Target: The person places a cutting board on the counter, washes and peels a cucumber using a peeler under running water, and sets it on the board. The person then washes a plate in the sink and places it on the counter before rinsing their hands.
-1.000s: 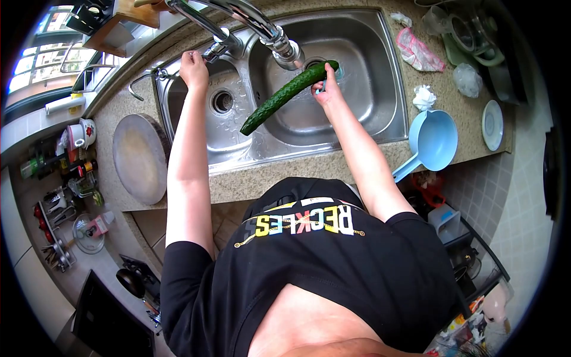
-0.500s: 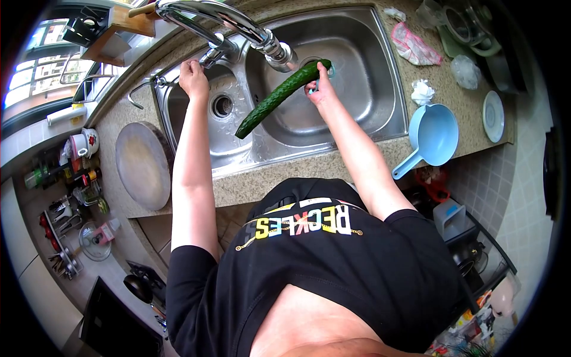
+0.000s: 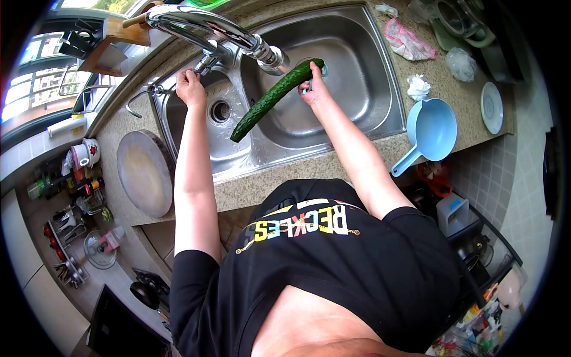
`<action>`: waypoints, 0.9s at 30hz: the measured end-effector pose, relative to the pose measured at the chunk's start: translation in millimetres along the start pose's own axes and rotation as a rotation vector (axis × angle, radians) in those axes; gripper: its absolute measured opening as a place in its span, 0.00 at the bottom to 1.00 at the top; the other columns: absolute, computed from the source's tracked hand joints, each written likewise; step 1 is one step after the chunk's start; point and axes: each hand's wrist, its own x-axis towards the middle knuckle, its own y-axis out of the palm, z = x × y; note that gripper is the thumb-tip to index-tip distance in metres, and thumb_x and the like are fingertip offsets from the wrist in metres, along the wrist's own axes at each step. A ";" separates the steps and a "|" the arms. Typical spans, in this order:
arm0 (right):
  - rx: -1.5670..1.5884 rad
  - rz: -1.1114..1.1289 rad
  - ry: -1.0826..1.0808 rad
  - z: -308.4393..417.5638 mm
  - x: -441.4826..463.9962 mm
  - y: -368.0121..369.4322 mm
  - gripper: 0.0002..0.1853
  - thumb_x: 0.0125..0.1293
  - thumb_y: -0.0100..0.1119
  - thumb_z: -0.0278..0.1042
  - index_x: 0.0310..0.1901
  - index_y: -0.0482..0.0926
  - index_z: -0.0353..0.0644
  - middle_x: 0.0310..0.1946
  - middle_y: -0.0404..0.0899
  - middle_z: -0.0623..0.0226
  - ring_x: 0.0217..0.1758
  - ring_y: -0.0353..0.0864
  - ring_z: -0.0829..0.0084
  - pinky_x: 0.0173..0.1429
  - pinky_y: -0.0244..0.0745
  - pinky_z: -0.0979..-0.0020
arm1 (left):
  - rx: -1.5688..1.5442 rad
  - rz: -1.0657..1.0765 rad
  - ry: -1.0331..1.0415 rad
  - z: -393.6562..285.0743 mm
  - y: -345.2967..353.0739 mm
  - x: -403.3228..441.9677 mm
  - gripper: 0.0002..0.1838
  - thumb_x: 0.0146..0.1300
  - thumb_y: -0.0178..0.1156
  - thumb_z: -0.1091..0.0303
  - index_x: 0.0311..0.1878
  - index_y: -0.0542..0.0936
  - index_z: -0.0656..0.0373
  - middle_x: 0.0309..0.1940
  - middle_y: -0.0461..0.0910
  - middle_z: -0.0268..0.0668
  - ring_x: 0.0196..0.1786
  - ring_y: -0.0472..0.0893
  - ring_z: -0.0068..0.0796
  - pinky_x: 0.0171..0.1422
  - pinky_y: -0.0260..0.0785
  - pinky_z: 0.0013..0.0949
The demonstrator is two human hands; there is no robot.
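A long green cucumber point(image 3: 273, 102) lies slantwise over the divider of the steel double sink point(image 3: 351, 143). My right hand point(image 3: 314, 89) is closed round its upper end, and a small light-blue thing, mostly hidden, shows in the same hand. At the faucet's point(image 3: 270, 56) lever, my left hand point(image 3: 191, 88) has its fingers pinched together against the lever's end. The spout hangs just above the cucumber. No stream of water can be made out.
A light-blue dipper point(image 3: 434, 130), a white saucer point(image 3: 492, 108), crumpled white paper point(image 3: 418, 87) and a pink-edged cloth point(image 3: 407, 40) sit right of the sink. On the left stands a round board point(image 3: 144, 174). A knife block point(image 3: 110, 44) is at the upper left.
The view has shifted a little. The cucumber and my right hand have moved slightly left and down. My left hand stays at the faucet lever.
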 end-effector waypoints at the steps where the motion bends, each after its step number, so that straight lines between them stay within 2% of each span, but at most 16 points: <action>1: 0.006 0.005 0.015 0.3 0.4 0.0 0.15 0.51 0.67 0.48 0.29 0.71 0.51 0.19 0.68 0.78 0.12 0.56 0.86 0.13 0.51 0.88 | 0.002 0.002 -0.002 -1.1 0.1 -0.6 0.08 0.65 0.49 0.70 0.35 0.76 0.63 0.31 0.75 0.34 0.32 0.75 0.19 0.35 0.72 0.22; 8: -0.003 -0.076 -0.036 -2.2 -12.2 8.7 0.15 0.52 0.67 0.47 0.29 0.71 0.51 0.19 0.68 0.78 0.11 0.56 0.86 0.12 0.52 0.88 | -0.047 0.028 -0.010 7.0 -2.1 2.9 0.07 0.65 0.49 0.71 0.37 0.75 0.63 0.34 0.75 0.34 0.34 0.75 0.20 0.37 0.73 0.22; 17: 0.024 -0.043 -0.023 -3.1 -5.4 4.9 0.15 0.52 0.66 0.47 0.30 0.70 0.51 0.18 0.68 0.77 0.11 0.56 0.86 0.12 0.51 0.88 | -0.072 0.050 -0.057 9.5 -4.1 4.9 0.08 0.66 0.48 0.71 0.37 0.75 0.63 0.34 0.75 0.35 0.35 0.76 0.22 0.39 0.74 0.23; 20: 0.026 0.028 0.010 -3.9 4.0 -1.6 0.15 0.52 0.66 0.47 0.30 0.70 0.51 0.19 0.68 0.77 0.12 0.56 0.87 0.12 0.51 0.88 | -0.112 0.044 -0.065 14.7 -4.4 7.2 0.08 0.66 0.47 0.71 0.38 0.75 0.63 0.34 0.75 0.35 0.35 0.76 0.22 0.40 0.74 0.23; 22: -0.032 0.116 -0.016 -4.3 5.6 -1.5 0.18 0.59 0.57 0.49 0.32 0.66 0.43 0.36 0.79 0.52 0.09 0.53 0.87 0.09 0.50 0.89 | -0.120 0.039 -0.072 13.4 -4.0 6.8 0.08 0.66 0.47 0.71 0.38 0.75 0.63 0.34 0.75 0.35 0.35 0.76 0.22 0.40 0.74 0.23; 23: -0.031 0.116 -0.017 -4.6 6.4 -1.6 0.18 0.59 0.57 0.49 0.32 0.66 0.43 0.36 0.79 0.52 0.09 0.53 0.87 0.09 0.50 0.89 | -0.128 0.033 -0.078 12.8 -4.0 6.4 0.08 0.66 0.47 0.71 0.38 0.75 0.63 0.34 0.75 0.35 0.35 0.76 0.23 0.40 0.74 0.24; 25: 0.052 0.095 0.071 -5.1 11.3 -4.1 0.15 0.52 0.66 0.46 0.31 0.69 0.51 0.20 0.68 0.77 0.12 0.56 0.86 0.13 0.51 0.88 | -0.133 0.034 -0.084 12.8 -4.8 5.9 0.07 0.66 0.47 0.71 0.38 0.75 0.63 0.34 0.75 0.35 0.35 0.76 0.23 0.40 0.74 0.24; 27: 0.053 0.082 0.073 -5.9 12.0 -4.0 0.16 0.52 0.67 0.46 0.31 0.69 0.51 0.20 0.68 0.77 0.12 0.56 0.86 0.13 0.51 0.88 | -0.139 0.037 -0.090 13.2 -4.8 6.2 0.07 0.66 0.47 0.72 0.38 0.75 0.63 0.34 0.75 0.35 0.34 0.76 0.23 0.40 0.74 0.24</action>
